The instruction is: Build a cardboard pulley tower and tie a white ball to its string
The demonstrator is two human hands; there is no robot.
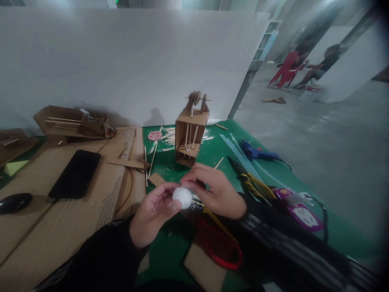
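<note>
A small white ball-like roll (pixel 182 197), perhaps string, is held between the thumb and fingers of my left hand (pixel 158 209). My right hand (pixel 214 190) reaches over from the right, its thumb and fingertips pinched together at the top edge of the roll; whatever they grip is too small to make out. Just beyond my hands stands an upright cardboard frame (pixel 192 117) with sticks inside and round discs on a stick at its top. Red-handled scissors (pixel 234 259) lie below my right hand, partly hidden by the wrist and sleeve.
Yellow-handled pliers (pixel 258 188), a blue glue gun (pixel 258 152) and a purple-and-white power strip (pixel 304 215) lie on the right. Wooden sticks (pixel 170 138) are behind. On the left, cardboard carries a black phone (pixel 75 174) and a mouse (pixel 15 202). People sit far off.
</note>
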